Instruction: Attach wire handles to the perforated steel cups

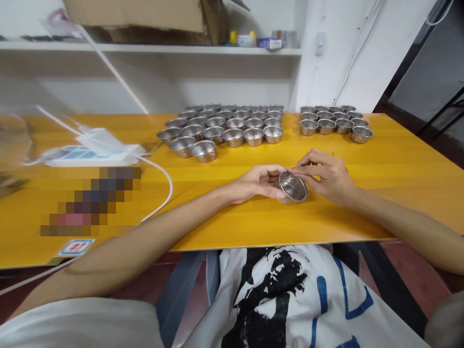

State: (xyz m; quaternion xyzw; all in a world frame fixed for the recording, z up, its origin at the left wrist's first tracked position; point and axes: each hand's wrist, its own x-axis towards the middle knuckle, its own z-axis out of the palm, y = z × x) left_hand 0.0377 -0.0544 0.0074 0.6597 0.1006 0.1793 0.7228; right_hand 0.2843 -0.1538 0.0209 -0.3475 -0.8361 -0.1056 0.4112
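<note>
My left hand (261,183) is closed around a small perforated metal strainer cup (293,187), thumb low on its near side and fingers behind. The cup is tilted with its open mouth toward me, just above the table. My right hand (324,176) meets the cup's upper rim with thumb and fingertips drawn together. Whether something small is also pinched there is too fine to tell. Behind my hands stands a large group of similar strainer cups (234,137) in rows, with a smaller group (326,126) to its right.
A yellow table (224,222) spans the view. On its left lie a white power strip (97,157) with plug and cables, a pixelated patch and a sticker (77,247). A white shelf (152,48) at the back bears a cardboard box (145,17) and small packages.
</note>
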